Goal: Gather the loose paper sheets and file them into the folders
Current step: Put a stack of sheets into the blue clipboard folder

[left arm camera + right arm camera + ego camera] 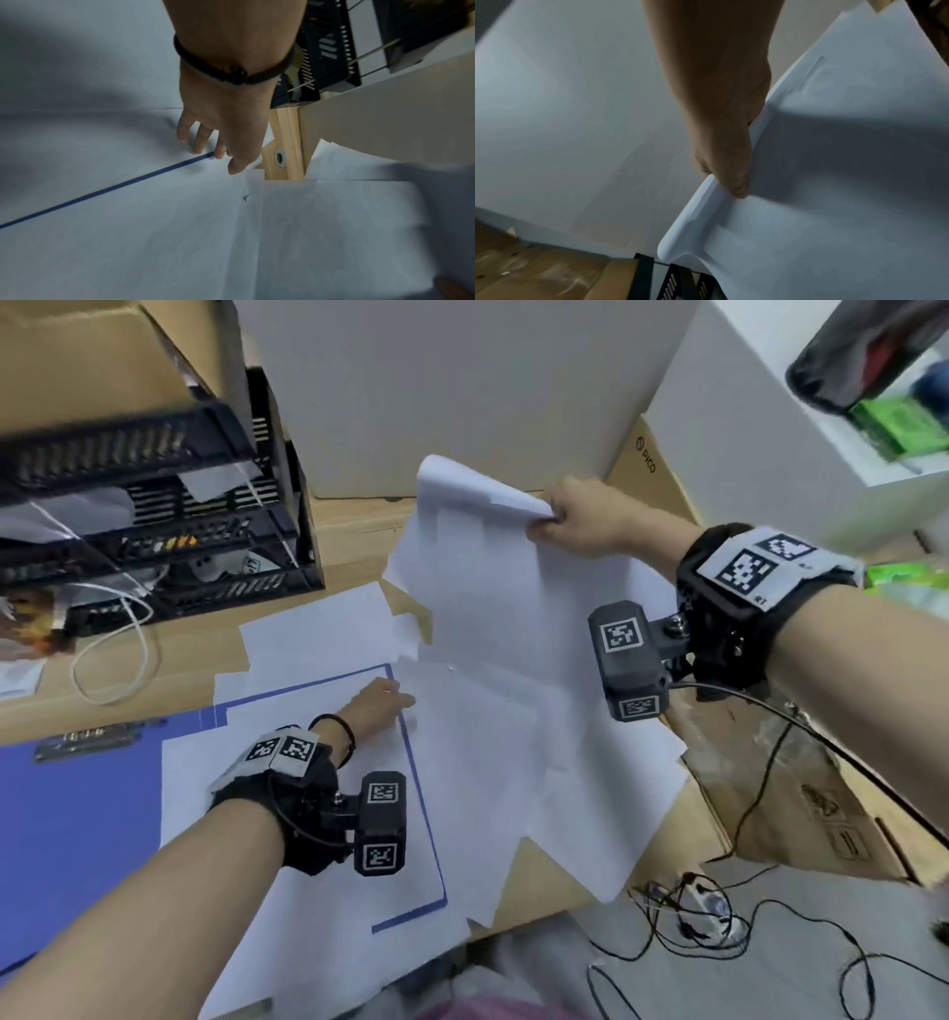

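At the table's [318,526] back-left corner a black tray rack [154,516] is standing. Toward the front-left edge the blue folder [77,814] is lying open, and your left hand [377,706] is resting with relaxed, spread fingers [203,140] on the sheet in the folder [308,737], by its far right corner. Loose paper sheets [488,752] are sprawling over the middle. Toward the back-right edge, your right hand [580,518] is pinching a bundle of sheets [488,567] by its top edge, lifting it off the pile.
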Demonstrator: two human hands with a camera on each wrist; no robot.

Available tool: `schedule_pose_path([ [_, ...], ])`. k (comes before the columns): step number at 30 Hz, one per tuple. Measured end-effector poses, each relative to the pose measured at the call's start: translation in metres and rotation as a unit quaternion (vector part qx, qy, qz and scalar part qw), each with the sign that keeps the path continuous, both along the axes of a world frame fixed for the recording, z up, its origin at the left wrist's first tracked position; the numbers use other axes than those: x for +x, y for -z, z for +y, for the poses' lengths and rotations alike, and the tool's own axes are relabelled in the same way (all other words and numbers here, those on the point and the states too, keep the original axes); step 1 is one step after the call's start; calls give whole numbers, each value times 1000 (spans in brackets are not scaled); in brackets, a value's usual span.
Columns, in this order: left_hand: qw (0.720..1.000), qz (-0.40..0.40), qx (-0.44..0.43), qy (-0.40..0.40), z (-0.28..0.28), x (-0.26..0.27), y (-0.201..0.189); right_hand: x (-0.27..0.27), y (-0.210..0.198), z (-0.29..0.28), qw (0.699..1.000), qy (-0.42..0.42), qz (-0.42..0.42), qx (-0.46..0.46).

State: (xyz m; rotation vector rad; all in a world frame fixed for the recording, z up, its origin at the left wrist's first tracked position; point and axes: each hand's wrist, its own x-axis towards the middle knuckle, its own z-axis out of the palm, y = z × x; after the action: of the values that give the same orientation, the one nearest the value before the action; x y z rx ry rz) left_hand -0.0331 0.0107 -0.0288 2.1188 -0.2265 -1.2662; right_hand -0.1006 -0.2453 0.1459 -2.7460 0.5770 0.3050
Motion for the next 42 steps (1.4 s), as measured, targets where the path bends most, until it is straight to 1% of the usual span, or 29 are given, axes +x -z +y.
schedule_pose_path([
  [1, 1000, -17, -10, -1, 2, -1, -10, -3, -10, 9, 1000, 0, -9, -16],
  [3, 996, -61, -69, -17, 9, -2, -32, -12, -32, 30, 999, 1, -33, -43],
  [6, 979, -118, -162, -29, 20, -6, -69, -26, -67, 65, 996, -7, -58, -72],
  [9, 960, -140, -241, -22, 33, -5, -101, -30, -98, 97, 993, -37, -93, -57],
  [12, 938, -186, -292, 6, 47, -6, -124, -26, -124, 126, 987, -63, -142, -31],
  [13, 933, -198, -301, -10, 51, -5, -128, -24, -132, 136, 985, -71, -156, -25],
  [14, 927, -205, -310, -44, 57, -4, -132, -23, -139, 145, 983, -78, -167, -19],
  [15, 921, -209, -315, -95, 63, -2, -135, -21, -144, 152, 981, -85, -174, -11],
  [17, 896, -236, -322, -192, 78, 7, -138, -15, -152, 162, 979, -104, -177, 9],
  [18, 883, -257, -327, -220, 87, 12, -139, -13, -155, 168, 978, -114, -172, 22],
  [20, 868, -273, -348, -225, 108, 18, -141, -8, -156, 179, 975, -132, -168, 52],
  [21, 869, -267, -356, -215, 118, 19, -145, -5, -155, 185, 974, -138, -170, 66],
  [23, 880, -266, -344, -190, 134, 18, -149, 0, -154, 196, 970, -146, -175, 84],
  [25, 889, -251, -334, -186, 150, 18, -150, 8, -150, 203, 969, -147, -180, 86],
  [27, 898, -219, -328, -194, 163, 17, -143, 15, -143, 207, 969, -129, -188, 98],
  [31, 918, -226, -269, -185, 189, 19, -125, 30, -109, 206, 967, -69, -178, 169],
  [35, 933, -199, -235, -188, 216, 24, -86, 40, -59, 206, 969, -8, -148, 199],
  [38, 938, -161, -203, -230, 232, 20, -56, 41, -22, 209, 971, 22, -117, 209],
  [40, 940, -145, -171, -256, 239, 15, -38, 44, -1, 211, 968, 23, -100, 229],
  [42, 940, -128, -144, -280, 245, 11, -21, 50, 14, 214, 970, 22, -86, 227],
])
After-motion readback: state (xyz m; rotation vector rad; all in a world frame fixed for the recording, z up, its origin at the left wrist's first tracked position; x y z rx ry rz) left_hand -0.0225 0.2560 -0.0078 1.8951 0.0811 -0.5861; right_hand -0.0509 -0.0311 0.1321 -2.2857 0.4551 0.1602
